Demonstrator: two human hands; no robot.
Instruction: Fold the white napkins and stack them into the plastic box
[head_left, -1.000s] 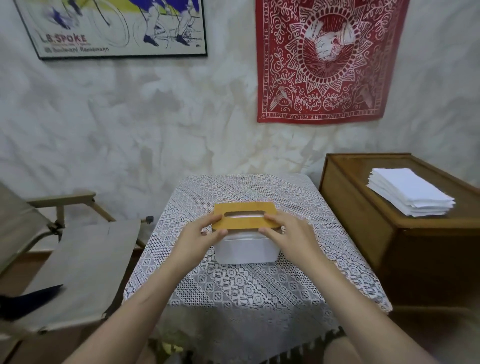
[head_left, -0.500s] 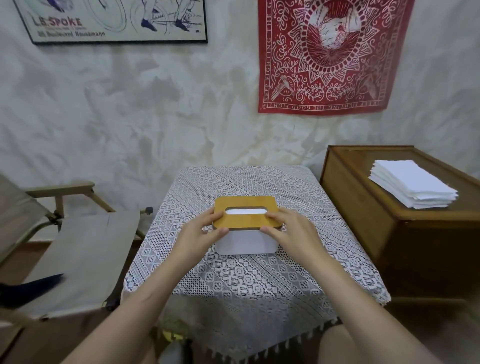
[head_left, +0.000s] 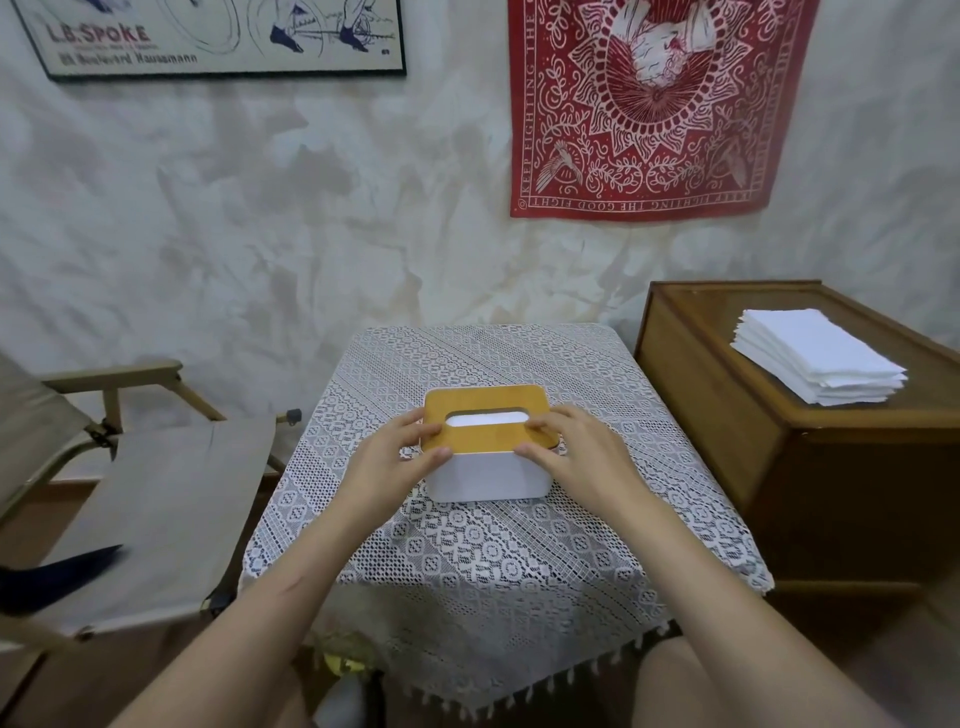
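Observation:
A white plastic box (head_left: 488, 480) stands in the middle of the lace-covered table (head_left: 498, 566). On it lies a wooden lid (head_left: 485, 399) with an oval slot that shows white inside. My left hand (head_left: 397, 460) pinches the lid's left end, fingers on top and thumb at the front edge. In the same way my right hand (head_left: 576, 457) pinches the right end. A stack of white napkins (head_left: 818, 364) lies apart on the cabinet to the right, untouched.
A brown wooden cabinet (head_left: 727, 431) stands close against the table's right side. A folding canvas chair (head_left: 156, 493) is on the left with a dark object on its seat. The wall is right behind the table.
Both hands have stayed on the lid's ends. The lid now sits level on the box. My view has tipped down slightly.

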